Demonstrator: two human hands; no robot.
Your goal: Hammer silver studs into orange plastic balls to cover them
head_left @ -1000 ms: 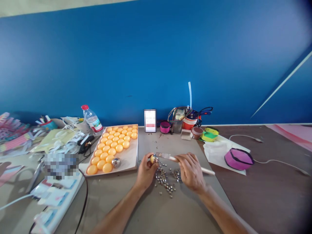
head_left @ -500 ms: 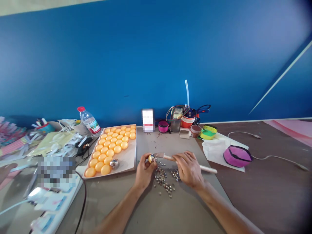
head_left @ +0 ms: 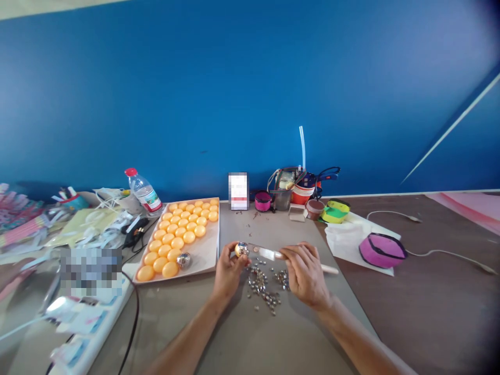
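My left hand [head_left: 228, 268] pinches an orange ball [head_left: 237, 250] whose right side is covered with shiny silver bits. In my right hand [head_left: 307, 273] lies a long tool with a pale handle [head_left: 330, 269] and a flat, thin blade [head_left: 260, 251]. The blade's tip points left, close to the ball; whether it touches is unclear. Below and between my hands, loose silver beads [head_left: 260, 284] are scattered on the grey mat [head_left: 250, 344], with a smaller cluster of beads [head_left: 280, 278] beside my right hand.
A shallow white tray [head_left: 209, 245] of orange balls stands left, with one silver-covered ball [head_left: 183, 260] in it. Behind are a bottle [head_left: 146, 195], a blurred white panel [head_left: 238, 191] and cups. A purple pouch [head_left: 383, 251] lies right; cables and a power strip [head_left: 94, 317] crowd the left.
The tool's blade has drawn slightly away from the ball and turned, its tip now a little lower. The ball has rotated in my left hand, showing more of its silver side.
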